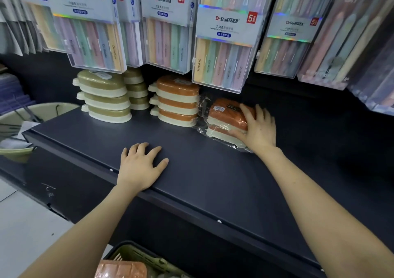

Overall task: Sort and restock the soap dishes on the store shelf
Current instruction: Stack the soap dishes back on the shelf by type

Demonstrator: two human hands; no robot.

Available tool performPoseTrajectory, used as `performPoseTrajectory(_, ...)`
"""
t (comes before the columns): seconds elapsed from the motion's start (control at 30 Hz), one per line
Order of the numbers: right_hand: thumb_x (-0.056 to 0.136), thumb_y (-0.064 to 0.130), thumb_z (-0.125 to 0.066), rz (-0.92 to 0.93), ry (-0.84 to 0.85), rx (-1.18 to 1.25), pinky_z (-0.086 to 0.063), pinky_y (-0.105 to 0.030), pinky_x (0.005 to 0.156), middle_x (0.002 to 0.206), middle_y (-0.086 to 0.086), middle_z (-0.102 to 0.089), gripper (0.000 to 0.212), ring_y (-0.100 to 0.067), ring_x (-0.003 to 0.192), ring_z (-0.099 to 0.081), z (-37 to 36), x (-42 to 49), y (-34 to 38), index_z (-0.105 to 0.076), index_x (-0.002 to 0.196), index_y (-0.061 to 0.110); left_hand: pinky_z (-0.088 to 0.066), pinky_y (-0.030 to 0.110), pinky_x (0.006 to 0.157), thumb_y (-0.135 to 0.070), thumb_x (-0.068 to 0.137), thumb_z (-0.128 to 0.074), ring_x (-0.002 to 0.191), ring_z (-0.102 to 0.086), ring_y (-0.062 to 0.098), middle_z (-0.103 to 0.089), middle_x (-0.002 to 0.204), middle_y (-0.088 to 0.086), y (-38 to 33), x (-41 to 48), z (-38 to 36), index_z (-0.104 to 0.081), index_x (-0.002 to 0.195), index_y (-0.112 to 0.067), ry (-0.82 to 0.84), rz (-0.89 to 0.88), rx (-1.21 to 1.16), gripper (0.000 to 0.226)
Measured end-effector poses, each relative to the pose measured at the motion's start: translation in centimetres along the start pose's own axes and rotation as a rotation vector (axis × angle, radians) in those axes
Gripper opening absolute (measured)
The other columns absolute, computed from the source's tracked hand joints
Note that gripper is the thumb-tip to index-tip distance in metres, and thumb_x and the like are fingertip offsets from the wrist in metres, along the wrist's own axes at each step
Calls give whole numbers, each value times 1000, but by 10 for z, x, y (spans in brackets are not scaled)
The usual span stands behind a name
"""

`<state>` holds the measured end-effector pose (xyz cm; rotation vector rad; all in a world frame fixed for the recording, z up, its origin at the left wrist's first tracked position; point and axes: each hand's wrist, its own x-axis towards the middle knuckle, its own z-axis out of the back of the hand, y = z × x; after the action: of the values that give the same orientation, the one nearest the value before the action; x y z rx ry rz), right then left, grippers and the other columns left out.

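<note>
On the dark shelf [191, 171] stand three stacks of soap dishes: olive-green ones [104, 98] at the left, more green ones [136, 88] behind them, and orange ones [175, 101] in the middle. To their right lies a plastic-wrapped pack of orange soap dishes [226, 118], tilted on the shelf. My right hand [259, 128] grips this pack from its right side, fingers over the top. My left hand [141, 164] rests flat on the shelf's front part, fingers spread, holding nothing.
Boxed toothbrush sets [221, 49] hang low over the back of the shelf, just above the stacks. A green basket [136, 256] below the shelf holds another orange soap dish [121, 269]. A pale bin [42, 109] sits at the left.
</note>
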<state>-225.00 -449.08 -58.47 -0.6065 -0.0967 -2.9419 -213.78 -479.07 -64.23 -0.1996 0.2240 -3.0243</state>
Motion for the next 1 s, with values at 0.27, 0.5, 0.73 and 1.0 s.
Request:
performPoseTrajectory(0.27, 85, 51, -56, 47, -280, 230, -43, -51, 95, 129, -17, -56, 58, -38, 114, -53, 40, -120, 30, -57, 126, 11, -20, 44, 113, -56, 95, -39, 134, -32, 31, -41, 144, 9, 2, 4, 1, -46, 141, -25, -35, -2, -79, 55)
performPoseTrajectory(0.5, 87, 38, -60, 232, -250, 466, -46, -34, 85, 105, -4, -66, 35, -22, 97, -58, 41, -285, 55, -70, 106, 11, -37, 35, 93, -34, 91, -51, 107, -52, 30, -62, 110, 11, 13, -93, -6, -65, 114, -7, -485, -128, -439, 37)
performPoseTrajectory(0.73, 76, 63, -67, 119, 780, 368, -30, -35, 110, 156, 0, -20, 95, -24, 139, -26, -14, -358, 92, -16, 152, 36, -16, 46, 116, -101, 38, -33, 144, -12, 31, -20, 156, 7, 82, -211, -49, -23, 148, -42, 412, -62, -188, 125)
performPoseTrajectory(1.0, 73, 63, -70, 91, 766, 247, -38, -36, 103, 151, -1, -24, 102, -25, 130, -31, -56, -365, 115, -13, 152, 36, -20, 48, 115, -74, 57, -72, 146, 12, 30, 8, 160, -5, 94, -216, -72, 6, 150, -41, 579, -142, 7, 126)
